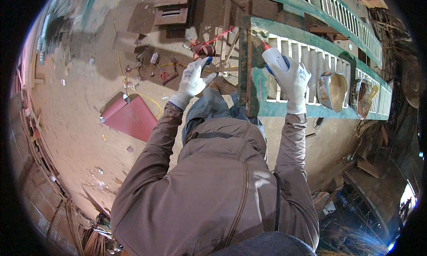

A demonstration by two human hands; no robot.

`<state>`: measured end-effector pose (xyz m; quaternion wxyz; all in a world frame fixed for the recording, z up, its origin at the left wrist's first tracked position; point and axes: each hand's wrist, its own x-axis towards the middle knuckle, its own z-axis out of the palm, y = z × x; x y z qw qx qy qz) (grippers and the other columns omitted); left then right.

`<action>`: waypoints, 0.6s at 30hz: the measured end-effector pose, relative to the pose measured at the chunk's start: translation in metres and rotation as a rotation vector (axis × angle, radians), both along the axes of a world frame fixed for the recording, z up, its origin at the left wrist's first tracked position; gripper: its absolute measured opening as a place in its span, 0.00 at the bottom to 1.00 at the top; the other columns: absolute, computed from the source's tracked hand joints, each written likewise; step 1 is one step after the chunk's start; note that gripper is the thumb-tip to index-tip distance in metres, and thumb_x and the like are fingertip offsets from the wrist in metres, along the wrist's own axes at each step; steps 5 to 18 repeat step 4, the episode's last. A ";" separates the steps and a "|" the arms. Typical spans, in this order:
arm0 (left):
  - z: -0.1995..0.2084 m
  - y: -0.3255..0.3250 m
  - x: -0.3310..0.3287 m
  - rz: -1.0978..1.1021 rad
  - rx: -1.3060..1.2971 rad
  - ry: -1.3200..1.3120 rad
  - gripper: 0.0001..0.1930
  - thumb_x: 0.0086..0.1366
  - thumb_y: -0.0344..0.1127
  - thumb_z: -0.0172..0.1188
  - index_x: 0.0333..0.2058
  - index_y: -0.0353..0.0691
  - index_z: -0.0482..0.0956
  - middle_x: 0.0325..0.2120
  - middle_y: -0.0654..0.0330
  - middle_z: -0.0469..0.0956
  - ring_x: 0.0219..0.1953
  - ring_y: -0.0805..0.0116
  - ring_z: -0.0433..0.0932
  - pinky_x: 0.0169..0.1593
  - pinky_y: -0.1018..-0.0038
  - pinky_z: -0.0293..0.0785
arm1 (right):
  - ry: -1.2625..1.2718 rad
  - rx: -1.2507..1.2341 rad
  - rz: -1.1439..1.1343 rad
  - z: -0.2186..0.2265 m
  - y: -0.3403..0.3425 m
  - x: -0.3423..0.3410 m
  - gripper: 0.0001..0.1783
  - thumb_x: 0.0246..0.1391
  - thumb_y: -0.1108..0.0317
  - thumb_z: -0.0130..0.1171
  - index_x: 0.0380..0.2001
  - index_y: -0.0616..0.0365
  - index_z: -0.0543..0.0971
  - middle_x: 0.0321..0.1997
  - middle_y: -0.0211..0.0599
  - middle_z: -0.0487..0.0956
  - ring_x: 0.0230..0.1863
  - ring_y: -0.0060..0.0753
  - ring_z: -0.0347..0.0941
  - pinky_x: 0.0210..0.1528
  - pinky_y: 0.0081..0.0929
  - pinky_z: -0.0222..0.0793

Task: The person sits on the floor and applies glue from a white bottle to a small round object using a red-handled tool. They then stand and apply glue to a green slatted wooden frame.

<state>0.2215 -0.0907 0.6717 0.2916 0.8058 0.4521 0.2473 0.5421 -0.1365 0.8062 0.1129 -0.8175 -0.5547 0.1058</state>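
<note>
My right hand [291, 78], in a white glove with blue fingertips, is closed round a white plastic bottle [274, 56]. The bottle tilts toward the upper left, its red tip [267, 46] over the near end of a green-framed panel with white slats [272, 108]. My left hand [195, 77], gloved the same way, is in the air left of the panel. Its thumb stands apart from the fingers and nothing shows in it. Just beyond its fingertips is a dark reddish roll-like thing [203, 50] with red strapping [221, 34]; whether they touch I cannot tell.
On the panel rest a round tin [332, 92] and a second container [364, 98] with something yellow in it. Another slatted panel [356, 22] lies beyond. Left on the floor are a folded red sheet [133, 118], a yellow cord [119, 64] and red-handled scissors [163, 74].
</note>
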 end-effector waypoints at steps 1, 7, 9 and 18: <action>0.002 0.002 0.001 -0.006 -0.003 0.008 0.32 0.59 0.39 0.75 0.61 0.42 0.75 0.54 0.54 0.79 0.57 0.53 0.77 0.60 0.62 0.73 | -0.006 0.005 0.007 0.000 0.001 0.000 0.35 0.45 0.36 0.68 0.45 0.55 0.88 0.35 0.47 0.87 0.38 0.51 0.84 0.49 0.45 0.72; 0.006 0.004 0.002 -0.021 -0.005 0.027 0.32 0.59 0.39 0.75 0.62 0.43 0.75 0.55 0.54 0.79 0.57 0.54 0.77 0.61 0.62 0.73 | -0.016 0.018 0.017 -0.001 0.003 -0.003 0.35 0.45 0.36 0.68 0.45 0.55 0.88 0.35 0.47 0.87 0.38 0.51 0.84 0.49 0.44 0.73; 0.006 0.004 0.002 -0.021 -0.005 0.027 0.32 0.59 0.39 0.75 0.62 0.43 0.75 0.55 0.54 0.79 0.57 0.54 0.77 0.61 0.62 0.73 | -0.016 0.018 0.017 -0.001 0.003 -0.003 0.35 0.45 0.36 0.68 0.45 0.55 0.88 0.35 0.47 0.87 0.38 0.51 0.84 0.49 0.44 0.73; 0.006 0.004 0.002 -0.021 -0.005 0.027 0.32 0.59 0.39 0.75 0.62 0.43 0.75 0.55 0.54 0.79 0.57 0.54 0.77 0.61 0.62 0.73 | -0.016 0.018 0.017 -0.001 0.003 -0.003 0.35 0.45 0.36 0.68 0.45 0.55 0.88 0.35 0.47 0.87 0.38 0.51 0.84 0.49 0.44 0.73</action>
